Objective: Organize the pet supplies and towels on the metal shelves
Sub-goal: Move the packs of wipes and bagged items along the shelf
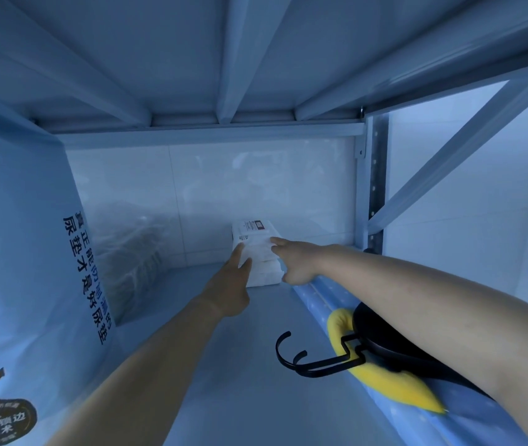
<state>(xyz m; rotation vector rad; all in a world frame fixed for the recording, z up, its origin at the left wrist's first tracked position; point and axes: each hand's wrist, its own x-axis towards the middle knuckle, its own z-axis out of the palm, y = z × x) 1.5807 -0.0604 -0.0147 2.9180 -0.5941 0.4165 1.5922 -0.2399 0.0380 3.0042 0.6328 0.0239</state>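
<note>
**White packs squared up at the back of the shelf**

Both hands reach deep into the bay and meet at a stack of white plastic-wrapped packs. It stands on the pale metal shelf board, close to the tiled back wall. The left hand lies with straight fingers flat against the stack's left side. The right hand lays an outstretched forefinger on the top pack, the other fingers curled beside it; whether it truly grips, I cannot tell.

Judging by this, the stack is about placed and only being trued. A tall blue printed bag of pet pads already stands at the left, with a clear plastic bag behind it. Likely left to sort are the things along the right edge: a black wire double hook, a yellow cloth, a black round object and a blue dotted roll.

The middle of the board offers room to withdraw. The hook lies just under the right forearm, and the shelf above sits low.
</note>
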